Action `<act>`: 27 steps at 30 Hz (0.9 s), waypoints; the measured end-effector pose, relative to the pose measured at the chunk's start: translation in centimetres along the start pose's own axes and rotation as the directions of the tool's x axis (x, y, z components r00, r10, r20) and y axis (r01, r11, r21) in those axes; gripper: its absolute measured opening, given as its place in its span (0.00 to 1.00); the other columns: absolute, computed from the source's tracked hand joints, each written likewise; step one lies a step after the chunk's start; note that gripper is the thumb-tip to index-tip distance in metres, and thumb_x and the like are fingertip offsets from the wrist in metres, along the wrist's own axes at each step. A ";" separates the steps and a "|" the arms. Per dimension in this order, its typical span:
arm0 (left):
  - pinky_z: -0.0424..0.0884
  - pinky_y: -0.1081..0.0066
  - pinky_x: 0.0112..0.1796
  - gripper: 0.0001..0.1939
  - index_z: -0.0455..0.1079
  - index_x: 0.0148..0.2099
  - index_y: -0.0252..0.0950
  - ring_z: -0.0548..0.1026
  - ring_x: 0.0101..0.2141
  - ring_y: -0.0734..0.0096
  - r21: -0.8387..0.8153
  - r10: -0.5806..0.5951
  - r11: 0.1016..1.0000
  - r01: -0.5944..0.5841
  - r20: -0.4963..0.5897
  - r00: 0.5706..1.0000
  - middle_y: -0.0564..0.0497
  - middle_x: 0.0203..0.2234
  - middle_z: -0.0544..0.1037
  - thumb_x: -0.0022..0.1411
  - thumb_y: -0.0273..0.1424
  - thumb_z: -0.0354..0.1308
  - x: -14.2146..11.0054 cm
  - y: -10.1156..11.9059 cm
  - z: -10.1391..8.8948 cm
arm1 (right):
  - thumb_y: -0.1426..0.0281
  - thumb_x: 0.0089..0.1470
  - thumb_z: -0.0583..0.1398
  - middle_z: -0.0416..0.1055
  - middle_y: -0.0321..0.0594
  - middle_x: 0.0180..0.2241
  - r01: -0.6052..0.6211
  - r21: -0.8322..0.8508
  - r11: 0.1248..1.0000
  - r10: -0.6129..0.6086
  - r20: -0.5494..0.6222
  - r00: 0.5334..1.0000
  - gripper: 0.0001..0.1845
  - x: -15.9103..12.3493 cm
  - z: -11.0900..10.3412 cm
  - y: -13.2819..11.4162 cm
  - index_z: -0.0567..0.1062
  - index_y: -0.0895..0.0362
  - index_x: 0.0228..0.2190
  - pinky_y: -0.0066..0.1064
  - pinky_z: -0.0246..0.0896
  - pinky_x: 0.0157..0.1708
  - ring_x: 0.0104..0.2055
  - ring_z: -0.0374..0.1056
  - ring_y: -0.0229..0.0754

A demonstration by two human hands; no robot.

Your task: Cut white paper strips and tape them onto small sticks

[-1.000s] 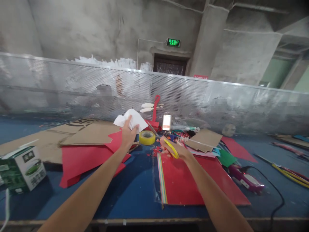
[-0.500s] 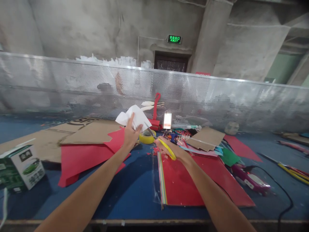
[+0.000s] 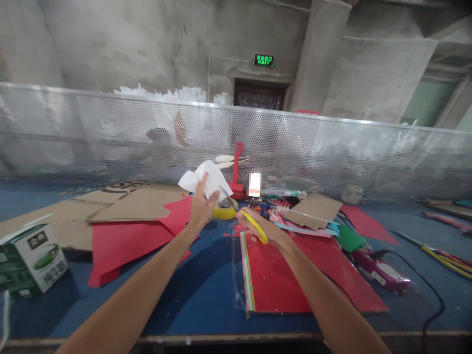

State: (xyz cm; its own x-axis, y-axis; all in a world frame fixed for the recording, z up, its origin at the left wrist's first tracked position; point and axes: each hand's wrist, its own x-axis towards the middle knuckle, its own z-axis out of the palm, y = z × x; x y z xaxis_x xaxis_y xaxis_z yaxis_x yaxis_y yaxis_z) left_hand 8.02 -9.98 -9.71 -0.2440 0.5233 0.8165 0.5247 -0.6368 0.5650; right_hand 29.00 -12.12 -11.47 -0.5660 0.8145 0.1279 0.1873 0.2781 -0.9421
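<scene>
At lower centre-right, we see the red sheets [image 3: 280,280] on the table. Beyond them, mid-frame, our right hand [image 3: 252,225] grips the yellow-handled scissors [image 3: 262,233] (blades at the paper's edge), while our left [image 3: 203,202] pinches the white paper [image 3: 212,181].

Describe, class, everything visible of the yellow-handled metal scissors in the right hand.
The scissors have a looped, plastic-looking yellow handle and slim grey metal blades. The right hand grips them above the blue table, blades slanting away and leftward. The tip overlaps the curled white paper sheet; whether it cuts, and how far the blades part, cannot be told.
</scene>
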 end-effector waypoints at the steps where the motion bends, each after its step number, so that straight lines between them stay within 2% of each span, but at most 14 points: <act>1: 0.57 0.59 0.61 0.33 0.57 0.65 0.38 0.59 0.61 0.56 -0.002 0.002 1.000 -0.002 0.000 1.000 0.45 0.62 0.62 0.58 0.34 0.61 0.0 0.0 0.0 | 0.43 0.50 0.56 0.56 0.29 0.24 0.024 -0.017 1.000 -0.023 0.007 1.000 0.27 0.0 0.0 -0.1 0.64 0.54 0.36 0.19 0.50 0.10 0.15 0.49 0.26; 8: 0.58 0.59 0.60 0.32 0.58 0.64 0.41 0.59 0.62 0.57 -0.021 -0.017 1.000 0.018 0.008 1.000 0.48 0.61 0.63 0.58 0.33 0.60 0.1 -0.2 -0.1 | 0.44 0.52 0.55 0.54 0.28 0.21 0.098 -0.113 0.989 -0.098 0.006 0.995 0.25 0.5 0.2 0.4 0.63 0.52 0.35 0.21 0.50 0.08 0.12 0.50 0.28; 13: 0.58 0.60 0.60 0.34 0.58 0.64 0.37 0.60 0.60 0.57 -0.039 -0.050 0.998 0.050 0.012 0.999 0.45 0.60 0.65 0.58 0.35 0.60 0.1 -0.4 -0.1 | 0.47 0.53 0.57 0.55 0.28 0.20 0.083 -0.077 0.994 -0.086 -0.027 0.996 0.22 0.9 0.5 0.7 0.63 0.52 0.35 0.21 0.48 0.07 0.12 0.49 0.28; 17: 0.59 0.61 0.59 0.34 0.58 0.64 0.39 0.62 0.59 0.59 -0.042 -0.081 0.996 0.081 0.006 0.997 0.47 0.59 0.66 0.57 0.34 0.61 0.2 -0.5 0.0 | 0.48 0.53 0.56 0.55 0.27 0.20 0.071 -0.053 0.996 -0.074 -0.067 0.995 0.22 1.0 0.8 0.7 0.63 0.52 0.36 0.19 0.45 0.08 0.12 0.49 0.28; 22: 0.59 0.61 0.59 0.33 0.59 0.64 0.41 0.63 0.59 0.60 -0.031 -0.091 0.995 0.091 -0.001 0.996 0.49 0.59 0.67 0.57 0.33 0.61 0.3 -0.3 -0.1 | 0.45 0.53 0.54 0.56 0.28 0.22 0.094 0.000 0.996 -0.094 0.003 0.996 0.25 0.4 0.9 0.2 0.63 0.52 0.38 0.21 0.51 0.09 0.13 0.50 0.28; 27: 0.62 0.61 0.58 0.34 0.58 0.65 0.41 0.64 0.58 0.59 -0.034 -0.076 0.996 0.077 0.030 0.997 0.49 0.57 0.68 0.57 0.34 0.61 0.1 0.3 0.0 | 0.44 0.53 0.54 0.57 0.28 0.24 0.114 0.036 0.993 -0.115 0.001 0.993 0.27 -0.1 1.1 0.0 0.64 0.53 0.41 0.21 0.55 0.11 0.15 0.50 0.28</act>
State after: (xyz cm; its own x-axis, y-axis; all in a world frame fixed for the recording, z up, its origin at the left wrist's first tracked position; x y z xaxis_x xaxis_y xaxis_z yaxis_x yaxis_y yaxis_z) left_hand 8.10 -10.11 -9.43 -0.2585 0.5866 0.7675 0.4764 -0.6137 0.6296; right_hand 28.15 -12.75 -11.82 -0.5842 0.7769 0.2348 0.0922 0.3510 -0.9318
